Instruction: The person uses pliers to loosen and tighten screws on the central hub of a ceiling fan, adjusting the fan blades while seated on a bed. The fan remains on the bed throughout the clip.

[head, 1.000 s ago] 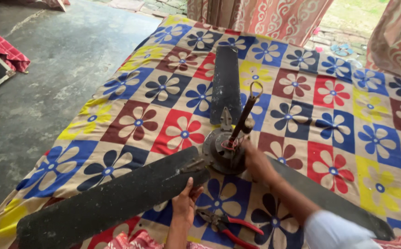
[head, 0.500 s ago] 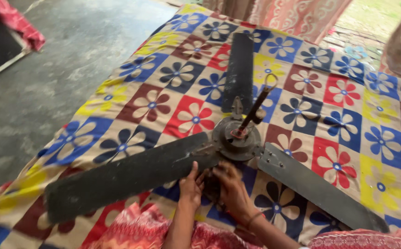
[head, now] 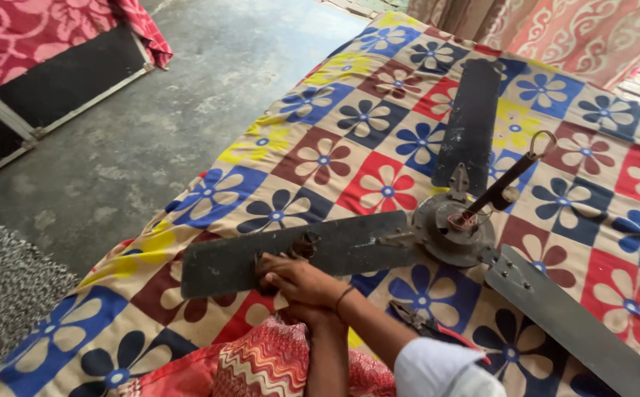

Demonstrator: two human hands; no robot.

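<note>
Right hand [head: 298, 278] lies palm down on the near blade [head: 298, 254] of a ceiling fan [head: 452, 228], fingers curled loosely over the blade's near edge; a dark band circles the wrist, and a white cuff shows farther up the arm. Left hand [head: 301, 312] sits just beneath the right and is largely covered by it, so how far it is open, and whether it grips anything, cannot be told. The fan lies flat on a patchwork sheet [head: 379, 140] of flower squares in red, blue, yellow, brown and cream. Its three dark, dusty blades spread from a round grey hub [head: 445, 235]: one toward the hands, one [head: 470, 125] away toward the far edge of the sheet, one [head: 577, 331] out to the lower right corner of the view. A short rod [head: 507, 184] ending in a ring stands tilted up from the hub. Red-handled pliers [head: 430, 327] lie on the sheet just beside the right forearm, below the hub. A red zigzag cloth [head: 261, 364] covers the lap under the arms. The tip of the held blade stops short of the sheet's left edge; beyond that edge lies open concrete floor [head: 151, 125], with a speckled mat [head: 4, 301] at lower left and a dark framed panel [head: 62, 81] at upper left. Patterned curtains [head: 555, 33] close the far side.
</note>
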